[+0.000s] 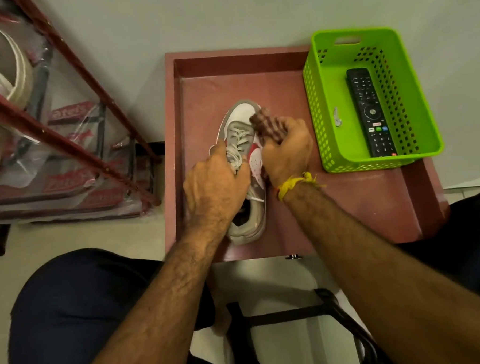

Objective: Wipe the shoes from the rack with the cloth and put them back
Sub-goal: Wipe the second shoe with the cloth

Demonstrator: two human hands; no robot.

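i'm mid-wipe: my left hand (215, 183) grips the grey-and-white sneaker (245, 165) at its laces, steadying it on the reddish tray table (345, 204), while my right hand (285, 148) clutches the checked cloth (266, 123) against its toe side. next, i judge, i should work toward the heel, then return it to the rack (63, 116) on my left. my hands hide the sneaker's middle; the rack's shoes are blurred behind plastic.
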